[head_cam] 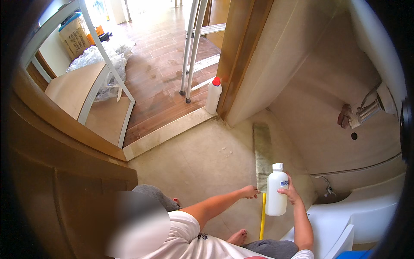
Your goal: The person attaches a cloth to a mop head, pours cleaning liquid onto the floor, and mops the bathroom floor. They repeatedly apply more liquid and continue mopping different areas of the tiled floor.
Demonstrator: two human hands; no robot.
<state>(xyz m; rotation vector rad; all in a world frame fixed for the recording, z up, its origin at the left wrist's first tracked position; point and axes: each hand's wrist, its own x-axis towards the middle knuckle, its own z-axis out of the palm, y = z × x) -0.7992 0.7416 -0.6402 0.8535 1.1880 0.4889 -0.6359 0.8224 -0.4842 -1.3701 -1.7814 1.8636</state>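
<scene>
My left hand (250, 192) reaches forward, its fingers closed at the near edge of a long grey-green flat mop pad (263, 155). The pad lies lengthwise on the tiled floor, and a yellow pole (262, 217) runs from its near end toward me. My right hand (291, 191) grips a white plastic bottle (277, 197) around its right side, thumb across the front. The bottle is upright, bears blue writing and has its white cap on; pale contents show through the wall. It hangs beside the pad's near end, partly covering the pole.
A white bottle with a red cap (213, 95) stands on the stone threshold (171, 134) by the wooden door frame (245, 55). Beyond are a metal ladder (190, 61), plastic sheeting (111, 61) and a cardboard box (74, 39). White sanitary ware (362, 210) is at right, a wooden door (64, 181) at left.
</scene>
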